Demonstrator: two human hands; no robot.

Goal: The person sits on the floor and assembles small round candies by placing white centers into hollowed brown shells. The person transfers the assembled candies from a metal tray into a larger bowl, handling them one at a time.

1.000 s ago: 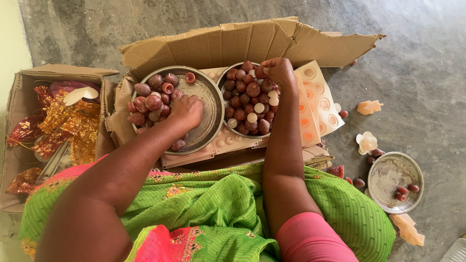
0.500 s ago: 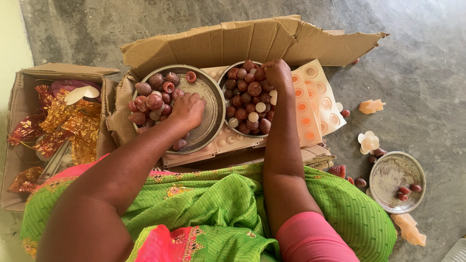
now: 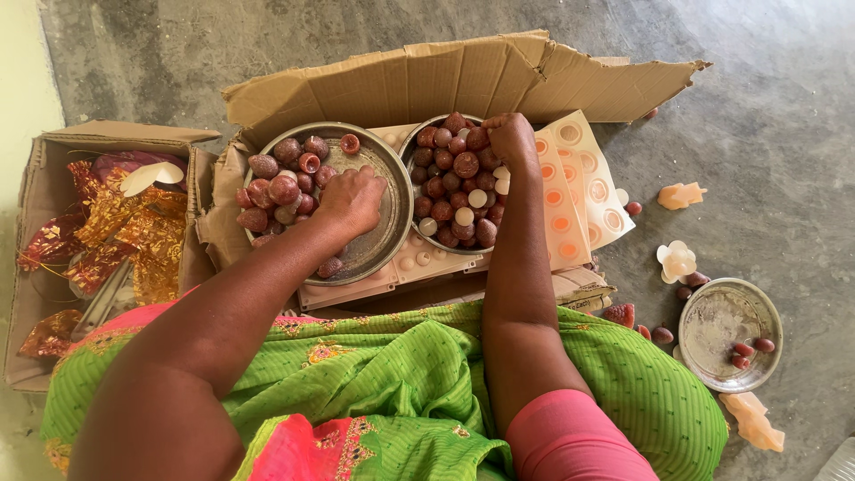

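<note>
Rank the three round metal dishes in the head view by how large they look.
1. Left metal plate, largest.
2. Heaped metal bowl beside it; partly hidden by the right hand, so less sure.
3. Small metal dish on the floor, smallest.

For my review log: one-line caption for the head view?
Left hand rests in a metal plate; right hand reaches into a bowl heaped with reddish-brown moulded pieces.

Small steel dish (image 3: 730,334) on the grey floor, three reddish pieces inside. Just below it, a pale orange moulded piece (image 3: 753,420); above it, a white flower-shaped mould (image 3: 674,262) and another orange piece (image 3: 679,195). Far left of it, a cardboard box (image 3: 53,151) holding red-gold foil wrappers (image 3: 116,232).
</note>
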